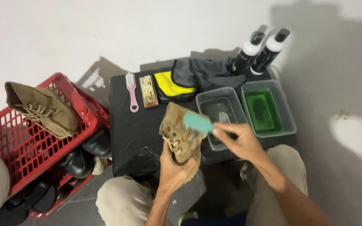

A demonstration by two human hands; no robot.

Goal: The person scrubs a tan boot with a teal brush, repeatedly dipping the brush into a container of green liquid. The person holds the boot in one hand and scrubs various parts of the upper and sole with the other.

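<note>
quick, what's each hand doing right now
Left hand: closed around the tan boot.
Right hand: closed on the teal brush, against the boot.

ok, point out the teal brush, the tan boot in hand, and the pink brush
teal brush [197, 122], head view, on its flat back.
tan boot [181, 136], head view, on the laced upper.
pink brush [132, 90], head view, on the handle's upper half.

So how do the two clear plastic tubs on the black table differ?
The left clear tub holds greyish, nearly colourless liquid; the right clear tub holds bright green liquid. The left one sits partly behind the right hand and its teal brush; the right one is unobstructed. Both are rectangular, side by side.
</note>
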